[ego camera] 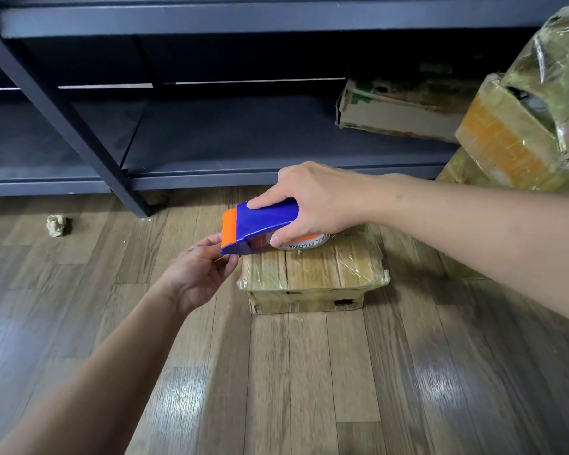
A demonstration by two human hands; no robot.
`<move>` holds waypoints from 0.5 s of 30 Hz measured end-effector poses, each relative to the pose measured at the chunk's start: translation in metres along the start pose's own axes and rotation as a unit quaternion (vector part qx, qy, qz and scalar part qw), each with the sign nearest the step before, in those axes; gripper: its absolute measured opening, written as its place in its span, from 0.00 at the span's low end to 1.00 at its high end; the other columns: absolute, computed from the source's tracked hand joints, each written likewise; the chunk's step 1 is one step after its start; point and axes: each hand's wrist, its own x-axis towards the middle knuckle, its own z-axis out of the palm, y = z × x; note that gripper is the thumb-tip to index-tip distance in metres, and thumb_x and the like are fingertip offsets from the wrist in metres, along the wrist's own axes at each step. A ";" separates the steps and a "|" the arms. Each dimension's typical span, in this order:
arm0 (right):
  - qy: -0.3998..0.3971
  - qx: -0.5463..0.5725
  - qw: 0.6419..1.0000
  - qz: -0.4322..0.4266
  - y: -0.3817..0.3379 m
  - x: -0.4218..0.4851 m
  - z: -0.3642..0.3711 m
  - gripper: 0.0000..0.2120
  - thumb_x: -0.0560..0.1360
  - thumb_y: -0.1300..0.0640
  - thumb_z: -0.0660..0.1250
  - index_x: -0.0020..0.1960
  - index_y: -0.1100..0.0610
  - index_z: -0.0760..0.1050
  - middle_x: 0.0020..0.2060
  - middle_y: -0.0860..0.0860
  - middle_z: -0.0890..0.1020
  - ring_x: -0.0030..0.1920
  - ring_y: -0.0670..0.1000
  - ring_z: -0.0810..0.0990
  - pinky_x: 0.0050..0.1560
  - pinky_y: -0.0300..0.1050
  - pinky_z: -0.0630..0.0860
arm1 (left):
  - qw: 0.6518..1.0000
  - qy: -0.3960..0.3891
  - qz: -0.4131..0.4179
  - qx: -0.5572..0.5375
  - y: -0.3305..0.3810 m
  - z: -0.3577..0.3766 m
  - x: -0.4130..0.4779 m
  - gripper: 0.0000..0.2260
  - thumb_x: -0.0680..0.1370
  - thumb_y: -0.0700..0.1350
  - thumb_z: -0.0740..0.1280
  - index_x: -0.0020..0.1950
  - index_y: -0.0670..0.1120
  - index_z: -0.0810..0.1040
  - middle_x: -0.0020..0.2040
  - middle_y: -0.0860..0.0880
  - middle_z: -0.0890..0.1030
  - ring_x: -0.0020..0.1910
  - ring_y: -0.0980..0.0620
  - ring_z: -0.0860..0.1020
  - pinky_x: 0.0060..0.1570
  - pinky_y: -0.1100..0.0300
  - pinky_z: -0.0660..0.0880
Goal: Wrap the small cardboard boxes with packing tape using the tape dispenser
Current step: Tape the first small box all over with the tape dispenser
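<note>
The right hand (312,205) clamps the blue-and-orange plastic tape dispenser (263,221) just above the small, tape-glossed cardboard box (312,277), likely poised to start a strip. Left of the box, the left hand (197,277) pinches the dispenser's orange mouth, probably freeing the tape end. One dispenser, one small box, and to its right at least two wrapped cartons (523,139).

Tape dispenser (260,221) above small box (312,270), shelving (211,159) behind
</note>
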 end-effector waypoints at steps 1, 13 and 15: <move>-0.001 -0.001 1.000 0.003 0.001 0.000 0.000 0.29 0.73 0.42 0.74 0.72 0.41 0.73 0.36 0.32 0.65 0.42 0.20 0.64 0.41 0.23 0.63 | 1.000 0.001 -0.004 -0.004 -0.002 0.001 0.002 0.09 0.83 0.33 0.62 0.49 0.42 0.80 0.43 0.45 0.86 0.35 0.57 0.83 0.33 0.67 0.80; -0.006 -0.009 1.000 0.027 0.009 0.001 0.011 0.28 0.74 0.38 0.71 0.73 0.37 0.70 0.42 0.41 0.69 0.41 0.40 0.69 0.39 0.43 0.65 | 0.992 0.074 0.095 0.039 -0.041 0.010 0.006 0.11 0.79 0.34 0.66 0.59 0.42 0.84 0.47 0.44 0.80 0.35 0.53 0.68 0.34 0.58 0.68; -0.002 -0.011 0.999 0.035 0.010 0.004 0.012 0.28 0.73 0.38 0.71 0.72 0.36 0.70 0.42 0.42 0.69 0.42 0.41 0.69 0.38 0.43 0.64 | 0.992 0.058 0.105 0.039 -0.041 0.014 0.005 0.13 0.80 0.36 0.67 0.62 0.42 0.83 0.52 0.40 0.81 0.40 0.47 0.71 0.40 0.52 0.69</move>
